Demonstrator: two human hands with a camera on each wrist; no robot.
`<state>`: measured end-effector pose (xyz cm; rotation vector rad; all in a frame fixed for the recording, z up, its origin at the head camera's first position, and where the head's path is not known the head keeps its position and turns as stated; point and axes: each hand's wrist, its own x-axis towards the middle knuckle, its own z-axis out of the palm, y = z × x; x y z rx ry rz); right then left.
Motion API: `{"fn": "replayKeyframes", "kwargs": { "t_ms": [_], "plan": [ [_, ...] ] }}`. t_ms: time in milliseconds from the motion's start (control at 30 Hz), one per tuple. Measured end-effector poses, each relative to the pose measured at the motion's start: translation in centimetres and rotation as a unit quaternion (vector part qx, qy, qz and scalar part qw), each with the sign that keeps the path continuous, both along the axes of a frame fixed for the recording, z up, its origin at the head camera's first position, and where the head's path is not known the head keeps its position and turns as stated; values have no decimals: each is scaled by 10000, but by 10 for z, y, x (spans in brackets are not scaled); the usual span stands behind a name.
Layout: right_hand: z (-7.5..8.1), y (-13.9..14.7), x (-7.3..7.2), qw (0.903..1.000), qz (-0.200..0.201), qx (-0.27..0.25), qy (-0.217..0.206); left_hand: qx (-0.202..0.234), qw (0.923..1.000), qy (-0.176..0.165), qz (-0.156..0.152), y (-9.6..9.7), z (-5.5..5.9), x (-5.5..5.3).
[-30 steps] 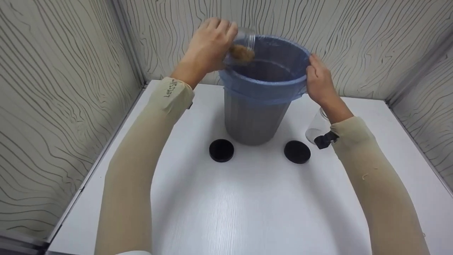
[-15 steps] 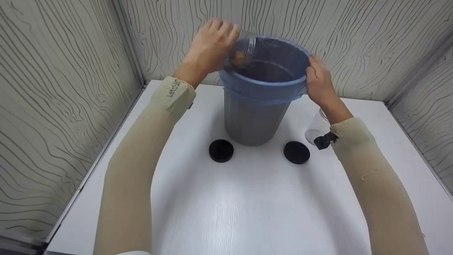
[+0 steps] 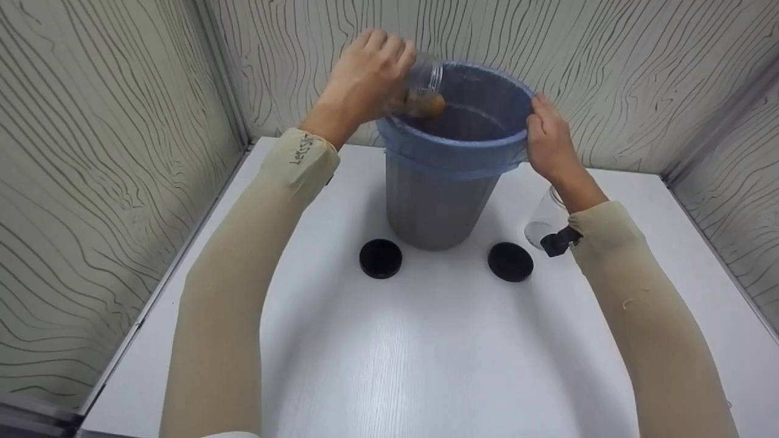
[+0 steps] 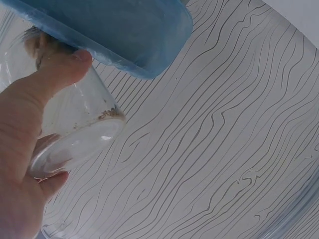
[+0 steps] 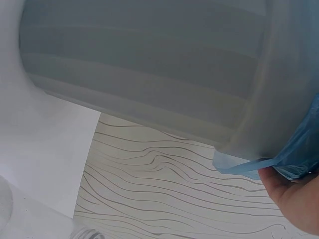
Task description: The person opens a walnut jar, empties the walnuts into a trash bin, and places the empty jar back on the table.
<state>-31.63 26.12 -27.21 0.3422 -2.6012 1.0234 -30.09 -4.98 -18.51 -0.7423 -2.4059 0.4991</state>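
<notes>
My left hand point(image 3: 368, 79) grips a clear jar point(image 3: 426, 70), tipped with its threaded mouth over the near-left rim of a grey trash bin point(image 3: 438, 207). Brownish-orange stuff point(image 3: 433, 105), blurred, is at the jar's mouth. In the left wrist view, the jar's base point(image 4: 79, 147) is raised and a few brown crumbs point(image 4: 110, 114) cling inside it. A blue bag point(image 3: 450, 159) lines the bin and folds over its rim. On the opposite side, my right hand point(image 3: 549, 137) holds the rim and bag; its fingertips on the inner side are partly hidden.
Two black round lids point(image 3: 381, 258) lie on the white table point(image 3: 389, 353), one on each side of the bin's front. A second clear jar point(image 3: 543, 219) lies on the right, partly behind my right wrist. Patterned wall panels point(image 3: 608, 67) enclose the table.
The brown stuff has shifted inside the tipped jar and is now at its mouth. My left hand has moved slightly right with the jar. The right hand stays on the rim.
</notes>
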Motion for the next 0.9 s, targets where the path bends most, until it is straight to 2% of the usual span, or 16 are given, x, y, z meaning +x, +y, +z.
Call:
{"fn": "replayKeyframes", "kwargs": {
  "t_ms": [333,567,900],
  "plan": [
    [1,-2,1,9999,102,41,-34,-285,9995,25,131,1,0,0],
    [1,-1,0,9999,50,70,-55,-330,9991,-28,281,3,5,1],
    [1,-1,-2,10000,57,53,-37,-545,9971,317,430,9,9,1]
  ]
}}
